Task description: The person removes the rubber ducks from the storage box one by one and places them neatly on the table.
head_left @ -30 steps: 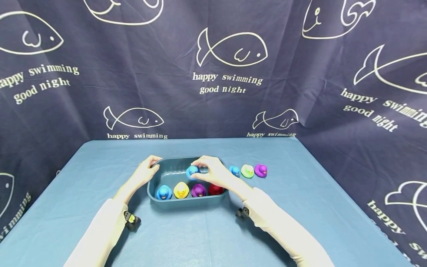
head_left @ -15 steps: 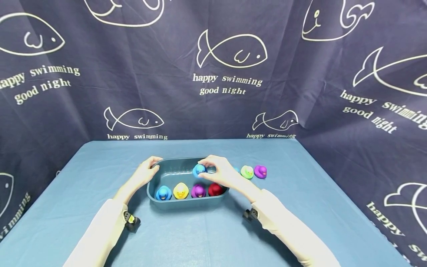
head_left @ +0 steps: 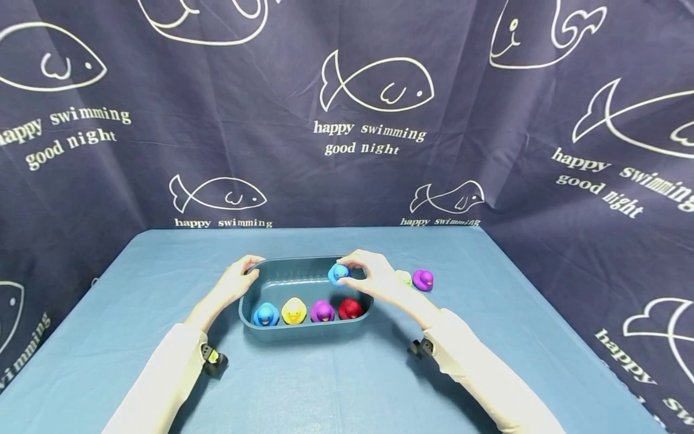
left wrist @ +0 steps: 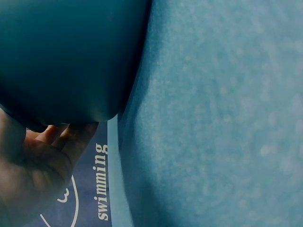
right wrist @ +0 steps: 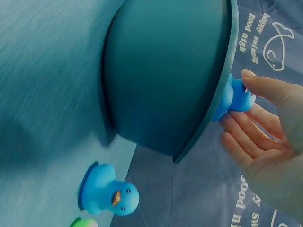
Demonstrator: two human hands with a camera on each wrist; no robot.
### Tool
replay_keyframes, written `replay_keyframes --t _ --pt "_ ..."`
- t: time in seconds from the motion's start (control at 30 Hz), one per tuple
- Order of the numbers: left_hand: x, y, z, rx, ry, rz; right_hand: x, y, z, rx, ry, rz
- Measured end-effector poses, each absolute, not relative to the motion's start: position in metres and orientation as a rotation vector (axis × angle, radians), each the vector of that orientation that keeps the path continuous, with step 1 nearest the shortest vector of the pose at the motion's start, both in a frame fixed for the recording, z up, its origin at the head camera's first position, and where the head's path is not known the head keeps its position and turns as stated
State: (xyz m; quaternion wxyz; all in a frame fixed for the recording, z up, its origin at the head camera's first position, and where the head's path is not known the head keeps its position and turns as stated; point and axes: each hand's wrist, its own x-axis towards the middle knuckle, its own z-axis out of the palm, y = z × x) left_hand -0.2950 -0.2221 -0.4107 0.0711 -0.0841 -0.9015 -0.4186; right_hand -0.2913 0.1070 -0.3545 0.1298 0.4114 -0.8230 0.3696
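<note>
In the head view my right hand (head_left: 375, 278) pinches a blue rubber duck (head_left: 337, 275) between thumb and fingers, over the right end of a dark teal oblong tub (head_left: 303, 331). The right wrist view has this duck (right wrist: 240, 97) just past the tub's rim, partly hidden by it. My left hand (head_left: 237, 279) grips the tub's left end, thumb on the near side of the rim. Along the tub's front wall sit a blue duck (head_left: 266, 314), a yellow duck (head_left: 294, 311), a purple duck (head_left: 322, 311) and a red duck (head_left: 350, 308).
On the blue tablecloth (head_left: 303, 392), right of the tub, stand a green duck (head_left: 404, 278), partly behind my right hand, and another purple duck (head_left: 423, 279). Another blue duck (right wrist: 105, 190) shows in the right wrist view. A dark fish-print curtain (head_left: 293, 169) hangs behind.
My right hand has carried the pinched blue duck rightward over the tub, from near its middle to its right end. The left hand stays on the tub.
</note>
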Motion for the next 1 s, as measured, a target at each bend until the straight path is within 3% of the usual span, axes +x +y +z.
replay_keyframes --t 1.0 --pt "-0.295 -0.223 -0.413 -0.264 -2.703 -1.274 -0.297 0.164 -0.353 0.993 -2.497 1.076"
